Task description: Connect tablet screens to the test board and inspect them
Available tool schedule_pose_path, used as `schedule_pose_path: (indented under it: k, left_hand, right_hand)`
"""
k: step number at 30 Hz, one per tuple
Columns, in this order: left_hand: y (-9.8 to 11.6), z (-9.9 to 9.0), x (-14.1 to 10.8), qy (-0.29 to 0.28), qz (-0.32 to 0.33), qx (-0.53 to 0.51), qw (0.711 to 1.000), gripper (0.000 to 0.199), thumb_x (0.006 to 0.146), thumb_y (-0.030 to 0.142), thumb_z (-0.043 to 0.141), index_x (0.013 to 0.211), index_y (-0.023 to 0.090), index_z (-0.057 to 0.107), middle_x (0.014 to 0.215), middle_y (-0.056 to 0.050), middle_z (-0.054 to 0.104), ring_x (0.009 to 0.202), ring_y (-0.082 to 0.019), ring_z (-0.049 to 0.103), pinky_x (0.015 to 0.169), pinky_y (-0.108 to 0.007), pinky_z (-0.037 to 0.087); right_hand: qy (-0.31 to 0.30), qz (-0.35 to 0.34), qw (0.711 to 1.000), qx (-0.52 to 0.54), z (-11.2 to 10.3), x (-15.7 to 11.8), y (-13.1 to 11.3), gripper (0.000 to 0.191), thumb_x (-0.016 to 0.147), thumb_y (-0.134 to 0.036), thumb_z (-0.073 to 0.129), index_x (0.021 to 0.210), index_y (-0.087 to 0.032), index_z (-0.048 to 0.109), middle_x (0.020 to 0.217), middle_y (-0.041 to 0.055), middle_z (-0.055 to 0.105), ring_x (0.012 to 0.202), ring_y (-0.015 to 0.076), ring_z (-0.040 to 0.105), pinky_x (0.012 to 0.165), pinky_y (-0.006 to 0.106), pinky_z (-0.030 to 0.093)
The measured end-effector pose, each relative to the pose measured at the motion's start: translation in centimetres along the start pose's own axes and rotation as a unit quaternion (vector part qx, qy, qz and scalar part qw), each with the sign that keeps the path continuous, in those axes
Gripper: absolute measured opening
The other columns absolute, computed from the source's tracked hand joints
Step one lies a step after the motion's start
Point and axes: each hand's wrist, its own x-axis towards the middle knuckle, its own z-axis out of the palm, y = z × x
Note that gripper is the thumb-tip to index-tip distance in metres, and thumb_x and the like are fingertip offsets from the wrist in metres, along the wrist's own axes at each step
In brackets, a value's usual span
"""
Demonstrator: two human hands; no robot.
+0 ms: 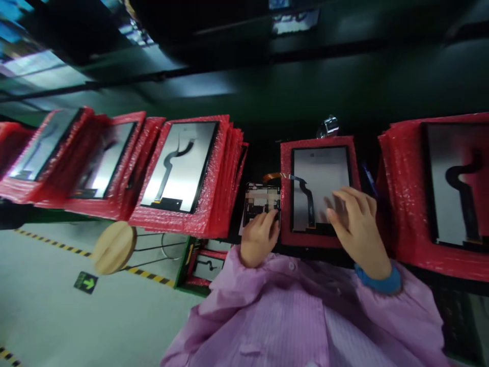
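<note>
The right hand (355,224) is lying open at the lower right of the screen panel (323,171); the left hand (257,238) is curling over the small device (262,196), its grip being unclear

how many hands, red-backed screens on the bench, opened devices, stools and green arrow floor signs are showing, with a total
Bare hands: 2 (left hand, right hand)
Red-backed bench screens: 5
Opened device: 1
Stool: 1
Arrow floor sign: 1
Total: 10
</note>
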Motion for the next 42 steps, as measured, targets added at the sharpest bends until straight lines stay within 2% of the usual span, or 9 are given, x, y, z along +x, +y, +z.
schedule_pose_path:
  k: [3,8,17,27,31,33,36,39,42]
  left_hand:
    - [0.4,1.2,-1.2,0.006,0.015,0.088,0.996,0.025,0.097,0.02,0.046,0.115,0.016,0.062,0.075,-0.002,0.06,0.068,-0.018,0.057,0.063,-0.031,0.044]
    - [0.3,1.4,-1.1,0.018,0.023,0.077,0.997,0.024,0.096,0.019,0.046,0.114,0.013,0.06,0.079,-0.003,0.063,0.071,-0.017,0.057,0.066,-0.031,0.044]
    - [0.4,1.5,-1.2,0.026,0.021,0.096,0.995,0.029,0.096,0.019,0.047,0.122,0.016,0.06,0.078,-0.003,0.06,0.07,-0.017,0.054,0.065,-0.031,0.043]
    - [0.2,1.7,-1.4,0.013,0.046,0.146,0.988,0.032,0.096,0.018,0.047,0.124,0.014,0.061,0.073,-0.002,0.055,0.069,-0.017,0.052,0.066,-0.031,0.043]
    - [0.2,1.2,-1.3,0.019,0.038,0.08,0.996,0.03,0.097,0.015,0.047,0.123,0.016,0.06,0.074,-0.001,0.055,0.067,-0.015,0.053,0.064,-0.028,0.045]
    - [1.1,0.9,-1.2,0.037,0.019,0.001,0.999,0.028,0.097,0.013,0.046,0.121,0.015,0.06,0.08,-0.002,0.058,0.072,-0.014,0.056,0.069,-0.025,0.049]
    - [3.3,1.1,-1.0,0.063,0.005,-0.093,0.994,0.032,0.095,0.012,0.048,0.127,0.015,0.055,0.105,-0.009,0.063,0.098,-0.016,0.061,0.086,-0.027,0.053]
    - [5.2,2.1,-0.9,0.039,0.0,-0.091,0.995,0.042,0.095,0.016,0.05,0.137,0.013,0.047,0.124,-0.015,0.061,0.119,-0.023,0.056,0.098,-0.038,0.051]
    - [5.8,3.0,-0.5,0.035,-0.017,-0.071,0.997,0.044,0.096,0.016,0.049,0.139,0.01,0.045,0.126,-0.018,0.063,0.119,-0.026,0.058,0.099,-0.044,0.051]
  right_hand:
    - [0.026,0.026,0.999,-0.018,-0.5,-2.7,0.3,0.037,0.098,-0.041,0.047,0.127,-0.018,0.053,0.129,0.0142,0.054,0.122,0.0316,0.046,0.104,0.052,0.041]
    - [0.043,0.048,0.998,-0.014,-0.5,-4.6,1.3,0.038,0.099,-0.041,0.046,0.129,-0.017,0.051,0.129,0.0158,0.054,0.121,0.0313,0.049,0.103,0.052,0.041]
    - [0.075,0.046,0.996,-0.031,1.2,-5.3,2.5,0.033,0.099,-0.038,0.046,0.123,-0.017,0.054,0.126,0.0157,0.058,0.12,0.0305,0.051,0.102,0.051,0.041]
    - [0.088,0.042,0.994,-0.047,1.4,-5.0,2.3,0.034,0.099,-0.037,0.047,0.123,-0.014,0.054,0.124,0.0163,0.059,0.118,0.03,0.052,0.102,0.049,0.041]
    - [0.089,0.045,0.994,-0.037,1.2,-5.1,2.1,0.036,0.099,-0.037,0.046,0.126,-0.014,0.051,0.122,0.0153,0.059,0.116,0.0288,0.053,0.101,0.048,0.042]
    - [0.086,0.051,0.994,-0.037,1.1,-5.3,1.9,0.038,0.1,-0.038,0.046,0.129,-0.015,0.05,0.12,0.0145,0.06,0.114,0.0283,0.053,0.099,0.048,0.043]
    - [0.087,0.063,0.993,-0.049,1.4,-5.6,1.8,0.044,0.1,-0.039,0.044,0.136,-0.014,0.047,0.123,0.0164,0.06,0.115,0.0296,0.052,0.099,0.05,0.044]
    - [0.102,0.09,0.99,-0.036,1.8,-5.7,1.7,0.051,0.099,-0.042,0.044,0.14,-0.013,0.046,0.127,0.0181,0.059,0.117,0.0314,0.05,0.099,0.053,0.043]
    - [0.121,0.13,0.984,0.021,1.5,-5.4,1.3,0.048,0.096,-0.046,0.05,0.135,-0.017,0.052,0.123,0.0143,0.063,0.115,0.0303,0.052,0.097,0.052,0.046]
